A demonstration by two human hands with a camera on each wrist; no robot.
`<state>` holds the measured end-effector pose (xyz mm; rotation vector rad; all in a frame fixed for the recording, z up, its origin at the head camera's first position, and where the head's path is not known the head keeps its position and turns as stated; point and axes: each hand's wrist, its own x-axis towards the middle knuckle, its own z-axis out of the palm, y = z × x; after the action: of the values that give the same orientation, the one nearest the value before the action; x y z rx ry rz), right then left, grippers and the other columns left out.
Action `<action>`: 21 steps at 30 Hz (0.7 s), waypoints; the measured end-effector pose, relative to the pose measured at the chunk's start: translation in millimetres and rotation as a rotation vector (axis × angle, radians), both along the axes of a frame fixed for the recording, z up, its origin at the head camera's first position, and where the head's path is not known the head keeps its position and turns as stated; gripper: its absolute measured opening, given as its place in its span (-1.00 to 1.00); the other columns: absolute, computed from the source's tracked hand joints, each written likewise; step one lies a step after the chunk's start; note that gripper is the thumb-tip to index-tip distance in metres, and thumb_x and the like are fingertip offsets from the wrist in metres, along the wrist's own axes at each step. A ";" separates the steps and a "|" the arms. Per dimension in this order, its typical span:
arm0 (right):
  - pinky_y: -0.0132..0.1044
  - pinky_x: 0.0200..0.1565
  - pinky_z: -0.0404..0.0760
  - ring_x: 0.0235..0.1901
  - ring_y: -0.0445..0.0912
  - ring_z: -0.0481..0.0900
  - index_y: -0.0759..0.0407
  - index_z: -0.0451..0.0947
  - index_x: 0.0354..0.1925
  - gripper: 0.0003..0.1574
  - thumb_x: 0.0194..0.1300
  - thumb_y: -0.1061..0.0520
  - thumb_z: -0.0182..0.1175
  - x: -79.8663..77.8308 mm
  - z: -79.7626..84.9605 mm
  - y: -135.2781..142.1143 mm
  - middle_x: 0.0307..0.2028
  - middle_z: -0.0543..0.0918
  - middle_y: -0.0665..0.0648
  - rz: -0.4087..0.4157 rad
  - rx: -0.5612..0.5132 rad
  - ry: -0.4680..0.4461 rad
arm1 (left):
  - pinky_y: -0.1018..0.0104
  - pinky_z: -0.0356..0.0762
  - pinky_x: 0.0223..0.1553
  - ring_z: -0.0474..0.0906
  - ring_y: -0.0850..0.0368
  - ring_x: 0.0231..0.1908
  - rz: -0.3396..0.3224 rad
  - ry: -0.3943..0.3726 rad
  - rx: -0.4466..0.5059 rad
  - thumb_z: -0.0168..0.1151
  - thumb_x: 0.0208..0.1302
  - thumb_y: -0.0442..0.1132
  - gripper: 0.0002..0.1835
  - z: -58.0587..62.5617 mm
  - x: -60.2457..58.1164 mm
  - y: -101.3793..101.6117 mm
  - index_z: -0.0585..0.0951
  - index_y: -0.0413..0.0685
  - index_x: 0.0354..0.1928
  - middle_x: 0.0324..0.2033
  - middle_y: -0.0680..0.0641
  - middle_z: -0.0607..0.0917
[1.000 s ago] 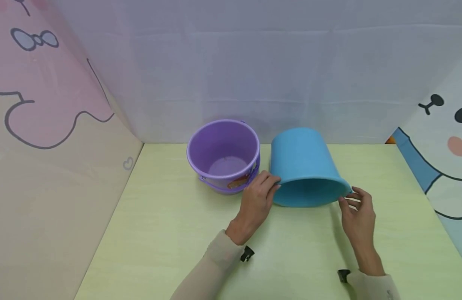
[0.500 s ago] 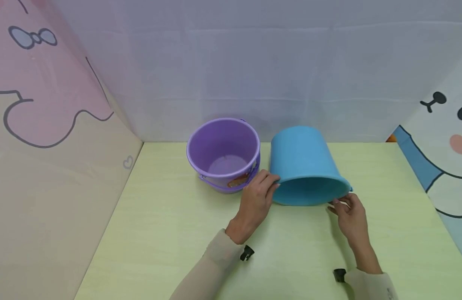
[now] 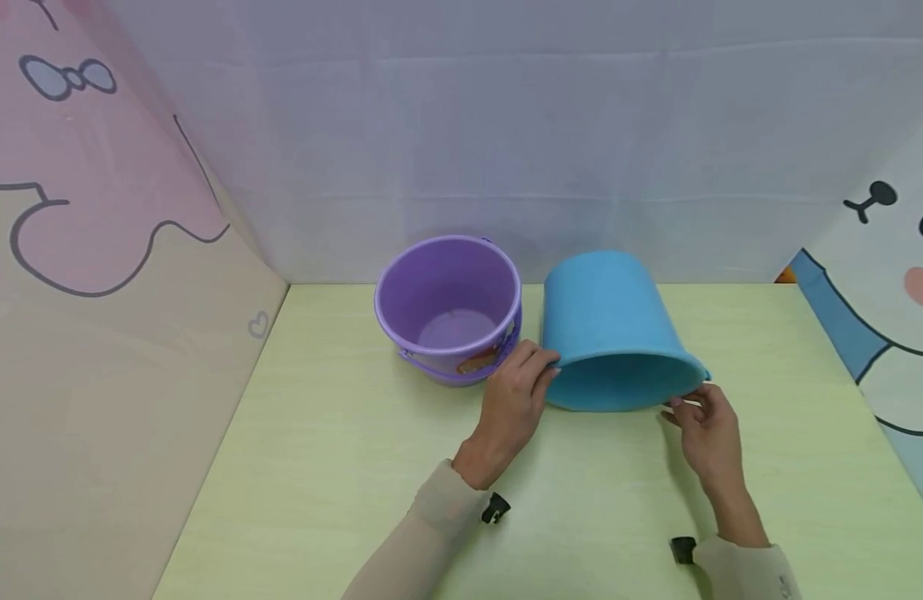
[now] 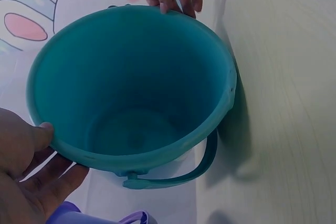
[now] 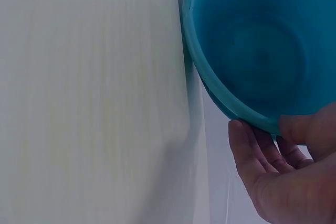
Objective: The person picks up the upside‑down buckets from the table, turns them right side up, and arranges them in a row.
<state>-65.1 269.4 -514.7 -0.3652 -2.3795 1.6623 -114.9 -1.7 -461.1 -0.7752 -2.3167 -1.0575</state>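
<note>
A blue bucket [image 3: 607, 304] lies tipped on its side in the head view, its mouth facing the person. On the left of its rim, my left hand [image 3: 509, 404] pinches the edge between thumb and fingers. My right hand [image 3: 710, 437] pinches the lower right of the same rim, thumb inside and fingers behind, as the right wrist view shows. The bucket's inside [image 4: 136, 87] holds nothing visible, and its handle [image 4: 184, 177] hangs below the rim in the left wrist view. Just left of it, a purple bucket [image 3: 446, 292] stands upright, close to my left hand.
Both buckets are on a pale yellow-green table [image 3: 341, 467] near its back edge. A grey-white cloth wall [image 3: 461, 133] rises behind. Printed cartoon panels flank the table, a pink and cream panel [image 3: 94, 358] at left.
My right hand has slid down and left along the blue bucket's rim, from its right side to the lower right. The left hand and both buckets stay about where they were.
</note>
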 end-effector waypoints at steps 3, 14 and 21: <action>-0.58 -0.14 0.69 -0.23 -0.53 0.64 0.52 0.35 0.23 -0.67 0.59 0.40 0.03 0.2 2.9 -1.0 -0.15 0.53 -0.28 -0.019 0.010 0.029 | 0.36 0.69 -0.18 0.68 0.08 -0.22 -0.002 -0.011 0.019 0.37 0.42 -0.37 -0.89 0.2 0.2 0.2 0.73 -0.17 -0.06 -0.23 -0.06 0.66; -0.62 -0.15 0.67 -0.23 -0.51 0.63 0.51 0.39 0.20 -0.69 0.57 0.43 0.07 2.9 12.1 -0.4 -0.13 0.53 -0.23 -0.090 0.031 0.090 | 0.45 0.69 -0.14 0.71 0.05 -0.19 -0.029 -0.132 0.142 0.39 0.39 -0.41 -0.82 1.1 4.9 -0.1 0.70 -0.24 -0.01 -0.19 -0.12 0.65; -0.68 -0.13 0.61 -0.15 -0.47 0.58 0.47 0.42 0.26 -0.64 0.59 0.37 0.09 4.5 20.3 -1.7 -0.10 0.48 -0.23 -0.146 0.081 0.112 | 0.44 0.72 -0.16 0.71 0.00 -0.16 -0.035 -0.274 0.238 0.35 0.43 -0.42 -0.82 0.9 6.1 0.4 0.69 -0.26 0.02 -0.16 -0.16 0.67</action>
<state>-60.6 267.7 -494.4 -0.4093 -2.2721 1.4786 -108.9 -1.3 -460.3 -0.6122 -2.3427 -1.5041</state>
